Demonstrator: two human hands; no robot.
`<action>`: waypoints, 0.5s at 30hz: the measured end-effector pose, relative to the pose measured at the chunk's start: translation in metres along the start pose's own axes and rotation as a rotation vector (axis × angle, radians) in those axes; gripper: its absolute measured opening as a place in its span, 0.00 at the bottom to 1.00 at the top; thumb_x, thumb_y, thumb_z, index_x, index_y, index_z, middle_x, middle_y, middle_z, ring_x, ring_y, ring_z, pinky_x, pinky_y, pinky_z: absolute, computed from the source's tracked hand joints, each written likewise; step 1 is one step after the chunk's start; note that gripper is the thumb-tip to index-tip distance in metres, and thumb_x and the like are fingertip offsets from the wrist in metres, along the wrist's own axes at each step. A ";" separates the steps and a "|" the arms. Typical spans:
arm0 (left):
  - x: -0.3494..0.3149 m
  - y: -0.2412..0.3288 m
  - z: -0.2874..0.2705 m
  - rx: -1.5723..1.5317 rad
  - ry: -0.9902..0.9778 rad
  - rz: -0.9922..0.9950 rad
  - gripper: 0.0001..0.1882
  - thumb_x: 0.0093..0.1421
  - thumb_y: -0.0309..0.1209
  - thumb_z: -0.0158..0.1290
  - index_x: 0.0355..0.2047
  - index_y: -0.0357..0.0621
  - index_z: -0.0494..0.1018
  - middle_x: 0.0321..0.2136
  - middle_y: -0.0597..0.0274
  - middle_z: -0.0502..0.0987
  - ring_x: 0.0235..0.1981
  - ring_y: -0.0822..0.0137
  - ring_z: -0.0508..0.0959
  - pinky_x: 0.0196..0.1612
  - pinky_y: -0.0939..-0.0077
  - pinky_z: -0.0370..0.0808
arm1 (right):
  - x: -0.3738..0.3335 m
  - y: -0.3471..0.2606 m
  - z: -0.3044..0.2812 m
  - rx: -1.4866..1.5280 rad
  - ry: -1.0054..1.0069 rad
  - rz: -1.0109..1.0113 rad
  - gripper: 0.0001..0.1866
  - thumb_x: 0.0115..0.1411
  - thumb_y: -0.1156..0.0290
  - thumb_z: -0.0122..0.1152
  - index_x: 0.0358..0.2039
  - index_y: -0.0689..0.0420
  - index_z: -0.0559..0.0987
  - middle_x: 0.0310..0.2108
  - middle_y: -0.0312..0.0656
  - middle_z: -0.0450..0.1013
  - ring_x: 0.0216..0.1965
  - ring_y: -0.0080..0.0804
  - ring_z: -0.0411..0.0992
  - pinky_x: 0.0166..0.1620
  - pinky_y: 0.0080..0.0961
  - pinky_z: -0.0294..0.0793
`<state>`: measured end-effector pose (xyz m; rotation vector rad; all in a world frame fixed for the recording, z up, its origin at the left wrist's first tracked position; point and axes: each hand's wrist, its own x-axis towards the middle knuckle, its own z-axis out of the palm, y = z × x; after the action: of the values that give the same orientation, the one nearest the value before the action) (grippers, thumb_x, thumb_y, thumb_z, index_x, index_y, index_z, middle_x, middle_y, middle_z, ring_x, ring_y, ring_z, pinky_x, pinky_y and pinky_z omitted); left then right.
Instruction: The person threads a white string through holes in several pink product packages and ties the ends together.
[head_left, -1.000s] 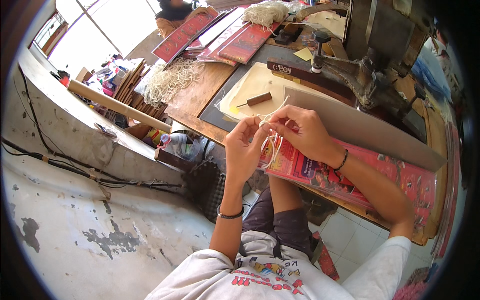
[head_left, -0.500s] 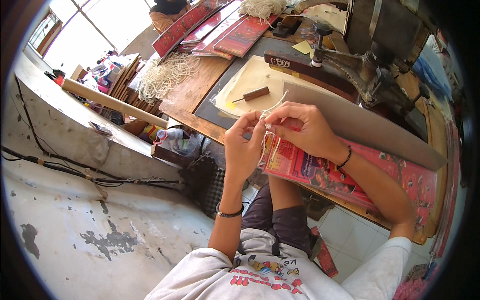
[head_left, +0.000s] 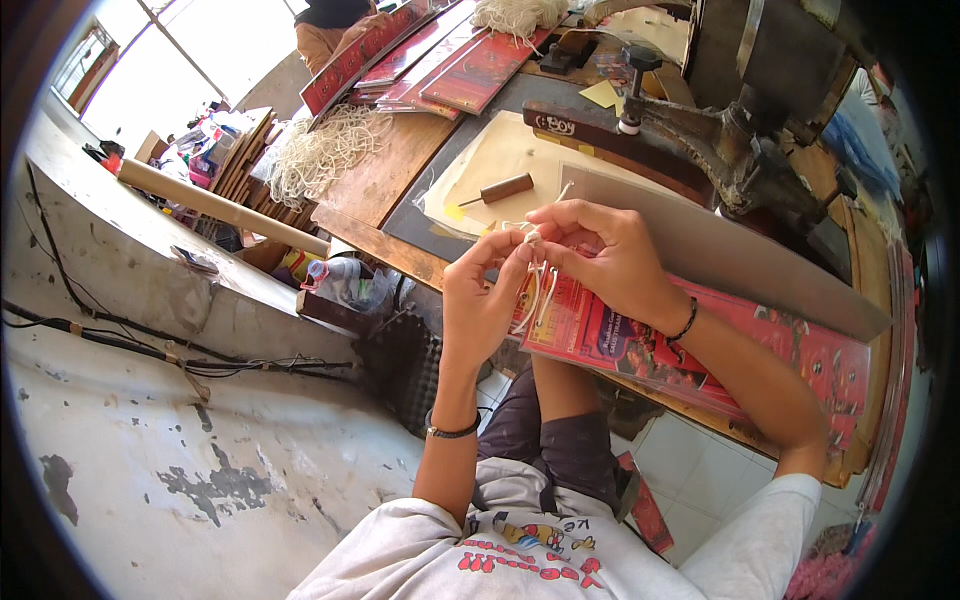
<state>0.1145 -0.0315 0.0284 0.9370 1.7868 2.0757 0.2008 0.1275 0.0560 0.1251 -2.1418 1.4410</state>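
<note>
Both hands meet over the near corner of a stack of red printed sheets point(head_left: 610, 335) with a clear cover. Thin white cord point(head_left: 545, 300) runs between my fingers, with a loop and loose ends hanging below them. My left hand point(head_left: 478, 300) pinches the cord between thumb and forefinger. My right hand point(head_left: 610, 258) pinches it from the other side, fingertips almost touching the left ones. A small knot seems to sit at the fingertips, partly hidden. Just beyond, a wooden-handled awl point(head_left: 505, 188) lies on cream paper point(head_left: 470, 165).
A heavy metal machine point(head_left: 735, 150) stands at the right, beside a grey board point(head_left: 740, 255). Heaped white cord point(head_left: 325, 155) and red calendars point(head_left: 480, 75) lie at the table's far left. Another person point(head_left: 335, 30) is beyond. A cardboard tube point(head_left: 220, 205) lies at left.
My fingertips have drawn the cord tighter together, and a loop now hangs lower below them. My left hand has shifted slightly. The far person's hand has come into sight by the red sheets.
</note>
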 end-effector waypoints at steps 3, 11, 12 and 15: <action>0.002 -0.002 -0.003 0.028 -0.013 -0.001 0.10 0.66 0.26 0.57 0.43 0.32 0.79 0.33 0.64 0.82 0.34 0.79 0.76 0.38 0.82 0.73 | -0.001 -0.006 0.001 0.060 -0.001 0.128 0.11 0.62 0.73 0.67 0.44 0.63 0.83 0.34 0.44 0.82 0.36 0.24 0.81 0.41 0.23 0.81; 0.002 0.003 0.003 0.482 0.148 0.331 0.06 0.60 0.25 0.62 0.37 0.38 0.82 0.32 0.58 0.84 0.32 0.68 0.80 0.34 0.76 0.73 | 0.000 0.003 0.000 0.030 -0.019 0.190 0.08 0.61 0.75 0.67 0.38 0.66 0.81 0.30 0.43 0.82 0.34 0.22 0.81 0.40 0.23 0.81; 0.000 0.004 0.005 0.517 0.169 0.348 0.06 0.58 0.24 0.63 0.36 0.38 0.83 0.34 0.55 0.85 0.33 0.63 0.82 0.35 0.74 0.75 | -0.001 0.003 0.000 0.036 -0.023 0.163 0.07 0.61 0.77 0.65 0.38 0.66 0.79 0.30 0.42 0.81 0.34 0.21 0.80 0.39 0.21 0.80; -0.002 0.010 0.010 0.527 0.193 0.393 0.07 0.57 0.23 0.64 0.37 0.38 0.83 0.34 0.55 0.85 0.33 0.63 0.83 0.38 0.73 0.77 | -0.002 0.004 0.001 0.032 -0.027 0.105 0.04 0.63 0.80 0.62 0.37 0.66 0.77 0.32 0.41 0.79 0.35 0.18 0.77 0.38 0.19 0.79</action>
<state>0.1244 -0.0264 0.0375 1.3523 2.4974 1.9892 0.2005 0.1280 0.0520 0.0443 -2.1764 1.5409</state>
